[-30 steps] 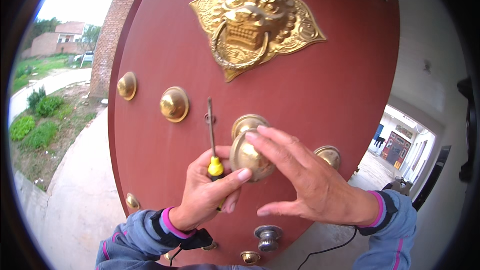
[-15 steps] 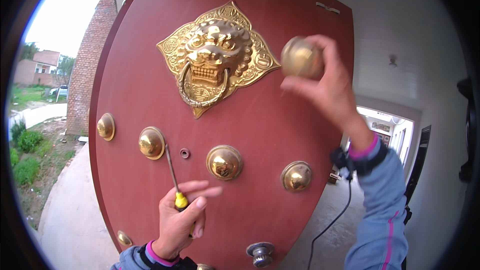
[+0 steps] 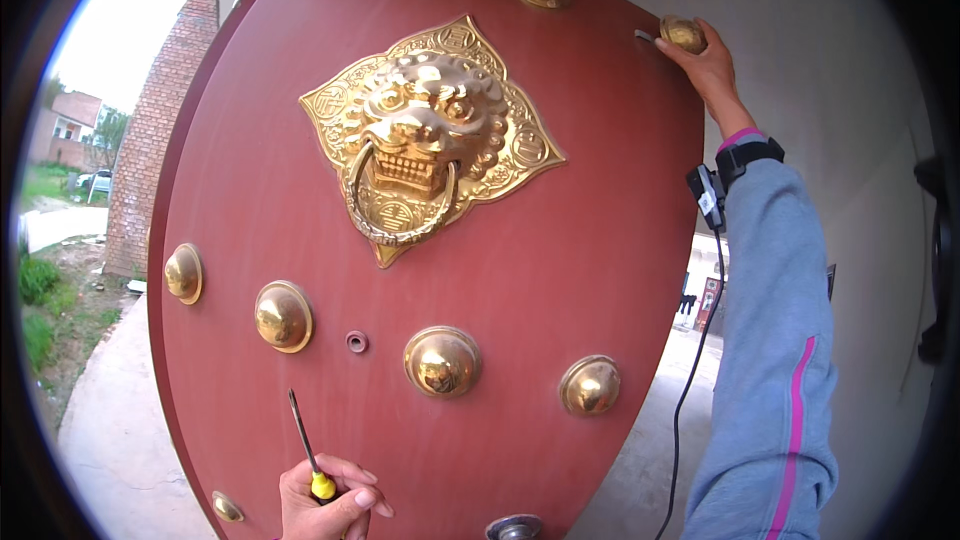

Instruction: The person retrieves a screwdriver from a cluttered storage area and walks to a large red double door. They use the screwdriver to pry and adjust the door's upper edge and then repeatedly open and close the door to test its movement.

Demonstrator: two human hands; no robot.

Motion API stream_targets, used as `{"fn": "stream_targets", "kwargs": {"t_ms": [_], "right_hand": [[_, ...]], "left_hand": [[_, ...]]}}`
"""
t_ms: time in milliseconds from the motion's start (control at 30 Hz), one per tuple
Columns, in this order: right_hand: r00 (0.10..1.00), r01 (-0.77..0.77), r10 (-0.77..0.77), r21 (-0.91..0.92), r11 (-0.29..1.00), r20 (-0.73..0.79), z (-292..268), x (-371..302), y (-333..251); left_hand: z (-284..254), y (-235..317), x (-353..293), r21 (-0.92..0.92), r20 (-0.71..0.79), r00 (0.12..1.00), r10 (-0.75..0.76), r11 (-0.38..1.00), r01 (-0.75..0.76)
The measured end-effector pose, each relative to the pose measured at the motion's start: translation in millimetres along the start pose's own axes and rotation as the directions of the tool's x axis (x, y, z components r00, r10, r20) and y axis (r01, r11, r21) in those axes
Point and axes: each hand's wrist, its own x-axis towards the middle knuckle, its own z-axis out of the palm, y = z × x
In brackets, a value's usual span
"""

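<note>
My right hand (image 3: 708,65) is stretched up to the door's upper right corner. It grips a domed gold door stud (image 3: 684,33) over the spot where a small flat metal strip (image 3: 644,36) shows on the red door (image 3: 550,270). Whether the stud touches the door I cannot tell. Low in front of the door, my left hand (image 3: 325,502) is closed around a screwdriver with a yellow and black handle (image 3: 322,486). Its thin shaft points up and left, below a gold stud (image 3: 284,317) fixed on the door.
A gold lion-head knocker (image 3: 430,130) with a ring juts from the door. More domes, such as one at centre (image 3: 442,362), stand around a small round hole (image 3: 357,342). A silver knob (image 3: 514,528) is at the bottom. A black cable (image 3: 684,410) hangs beside my right arm.
My right hand has carried the gold stud up and right to the door's corner. My left hand has moved down with the screwdriver, whose tip is now lower, away from the fixed stud.
</note>
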Motion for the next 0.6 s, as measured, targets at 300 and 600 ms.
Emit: {"fn": "stream_targets", "kwargs": {"t_ms": [300, 600], "right_hand": [[0.966, 0.028, -0.047, 0.079, 0.996, 0.253, 27.5, 15.9, 19.4], [0.953, 0.010, -0.033, 0.079, 0.997, 0.300, 27.4, 10.2, 18.7]], "left_hand": [[7.0, 2.2, -3.6, 0.011, -0.072, 0.989, -0.127, 0.992, 0.128], [8.4, -5.1, -2.2, 0.044, -0.084, 0.988, -0.127, 0.990, 0.131]]}}
